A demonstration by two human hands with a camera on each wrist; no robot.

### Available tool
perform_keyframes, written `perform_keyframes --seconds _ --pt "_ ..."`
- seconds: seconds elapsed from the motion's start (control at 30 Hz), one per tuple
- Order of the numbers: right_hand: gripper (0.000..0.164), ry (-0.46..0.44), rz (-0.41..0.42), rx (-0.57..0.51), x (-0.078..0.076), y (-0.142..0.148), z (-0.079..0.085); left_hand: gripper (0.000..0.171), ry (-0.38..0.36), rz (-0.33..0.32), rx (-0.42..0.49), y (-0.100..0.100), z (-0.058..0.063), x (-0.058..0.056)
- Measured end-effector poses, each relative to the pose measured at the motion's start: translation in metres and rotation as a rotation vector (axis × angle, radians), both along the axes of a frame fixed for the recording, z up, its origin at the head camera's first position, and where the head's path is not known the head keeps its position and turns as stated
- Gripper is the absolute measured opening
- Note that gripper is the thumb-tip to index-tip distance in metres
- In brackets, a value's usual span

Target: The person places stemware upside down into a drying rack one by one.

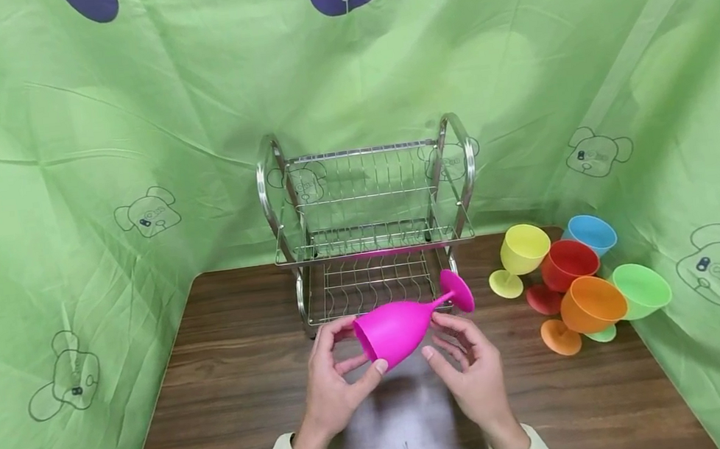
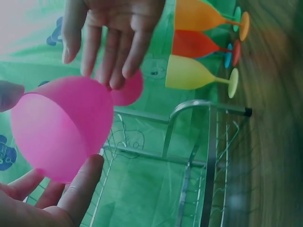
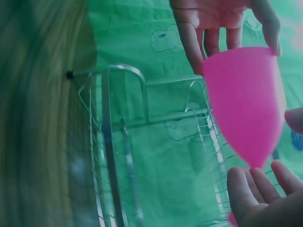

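Observation:
A bright pink plastic goblet [image 1: 395, 330] is held above the table, tipped on its side, its mouth to the left and its round foot raised to the right. My left hand [image 1: 336, 383] grips the bowl at the rim, thumb on the near side and fingers on the far side. Close by the stem end is my right hand [image 1: 473, 374], fingertips right at the narrow base of the bowl, thumb apart from it. In the right wrist view the right fingers [image 3: 265, 189] lie under the bowl's lower tip, loosely bent.
A two-tier metal dish rack [image 1: 373, 252] stands behind the hands against the green curtain [image 1: 206, 160]. On the right of the wooden table [image 1: 222, 418] are several goblets: yellow [image 1: 525, 250], blue [image 1: 591, 234], red [image 1: 568, 265], orange [image 1: 592, 304] and green [image 1: 641, 290].

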State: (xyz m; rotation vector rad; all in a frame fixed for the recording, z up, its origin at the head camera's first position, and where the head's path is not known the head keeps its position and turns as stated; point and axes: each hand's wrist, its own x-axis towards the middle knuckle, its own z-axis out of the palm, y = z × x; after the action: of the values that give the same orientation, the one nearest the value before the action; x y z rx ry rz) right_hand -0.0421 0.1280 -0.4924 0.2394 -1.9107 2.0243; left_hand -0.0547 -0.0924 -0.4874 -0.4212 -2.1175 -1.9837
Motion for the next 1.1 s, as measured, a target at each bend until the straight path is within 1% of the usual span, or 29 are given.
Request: perform_keyframes --seconds 0.1,0.17,0.23,0.33,0.43,0.5,0.6,0.87,0.97,1.03,1.1 --pt "0.049 -0.116 0.035 -0.139 -0.003 -0.002 -0.004 0.069 -0.009 -0.016 0.064 0.004 -0.002 0.001" --pt "0.049 -0.161 0.088 -0.245 -0.005 -0.003 -0.006 0.068 -0.018 -0.038 0.113 0.007 -0.003 0.001" --pt "0.048 -0.185 0.165 -0.367 -0.007 -0.002 -0.008 0.066 -0.027 -0.074 0.167 0.009 -0.004 0.002" --pt "0.044 -0.197 0.290 -0.526 -0.008 -0.001 -0.010 0.063 -0.047 -0.143 0.257 0.013 -0.007 0.003" --pt "0.043 -0.195 0.391 -0.617 -0.009 0.001 -0.013 0.062 -0.075 -0.195 0.316 0.016 -0.010 0.005" --pt "0.044 -0.190 0.433 -0.645 -0.010 0.002 -0.014 0.063 -0.087 -0.211 0.336 0.017 -0.012 0.006" --pt "0.045 -0.188 0.458 -0.661 -0.010 0.004 -0.014 0.063 -0.097 -0.216 0.345 0.018 -0.014 0.007" --pt "0.045 -0.188 0.440 -0.650 -0.009 0.006 -0.013 0.062 -0.098 -0.234 0.356 0.019 -0.015 0.006" --pt "0.044 -0.182 0.432 -0.635 -0.010 0.006 -0.009 0.063 -0.101 -0.236 0.359 0.018 -0.015 0.006" --pt "0.044 -0.170 0.428 -0.620 -0.010 0.007 -0.005 0.063 -0.088 -0.246 0.365 0.018 -0.015 0.006" --pt "0.044 -0.152 0.428 -0.601 -0.010 0.008 0.000 0.064 -0.051 -0.261 0.378 0.017 -0.015 0.005"
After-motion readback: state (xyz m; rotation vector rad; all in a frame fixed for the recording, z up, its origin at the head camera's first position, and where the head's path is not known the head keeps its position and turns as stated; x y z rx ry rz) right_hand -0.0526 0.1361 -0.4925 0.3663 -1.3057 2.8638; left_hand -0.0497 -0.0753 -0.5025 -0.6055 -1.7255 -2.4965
